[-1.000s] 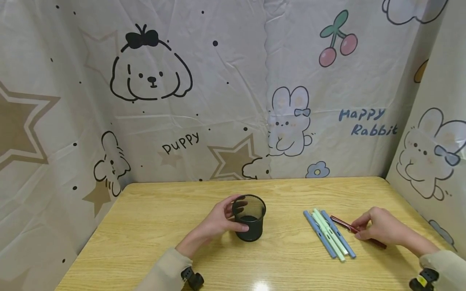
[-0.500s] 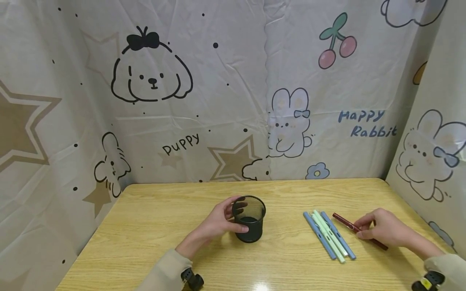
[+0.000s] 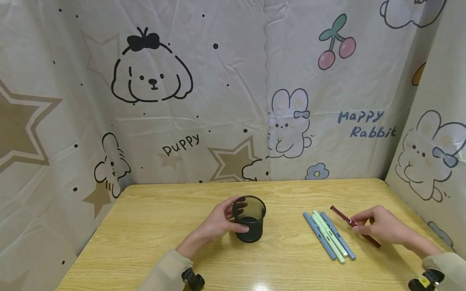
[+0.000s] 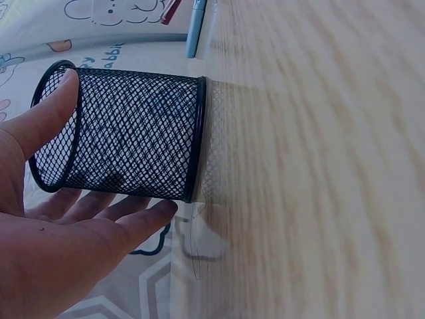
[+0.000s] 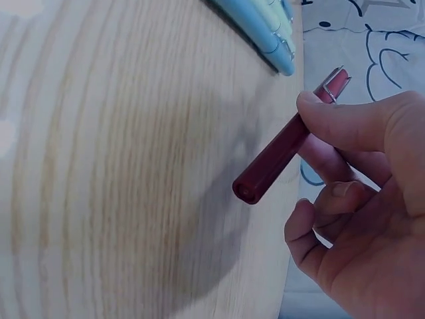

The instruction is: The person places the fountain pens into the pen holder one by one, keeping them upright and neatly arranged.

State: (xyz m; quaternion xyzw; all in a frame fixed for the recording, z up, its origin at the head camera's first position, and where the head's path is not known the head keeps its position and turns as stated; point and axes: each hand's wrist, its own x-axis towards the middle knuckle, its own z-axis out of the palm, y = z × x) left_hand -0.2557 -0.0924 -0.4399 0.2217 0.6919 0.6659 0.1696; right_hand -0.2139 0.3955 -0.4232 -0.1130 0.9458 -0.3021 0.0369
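Note:
My left hand (image 3: 218, 220) holds a black mesh pen holder (image 3: 255, 231) upright on the table. In the left wrist view the thumb lies over the holder's rim (image 4: 32, 106), and the other fingers pass along its far side. On the right, my right hand (image 3: 384, 226) pinches a dark red pen (image 3: 371, 240) near its middle between thumb and fingers. The right wrist view shows that red pen (image 5: 275, 159) raised off the wood, its shadow below and its metal clip by the thumb. Left of it lie blue pens (image 3: 320, 236) and light green pens (image 3: 329, 236) side by side.
The wooden table (image 3: 164, 226) is backed by a printed cloth curtain (image 3: 225, 81) with puppy, rabbit and star drawings. The curtain also closes in the left and right sides. Each wrist wears a small black camera on a strap.
The right hand and the red pen have shifted slightly to the left, and the pen's far end sits higher in view. The left hand and pen holder have stayed put.

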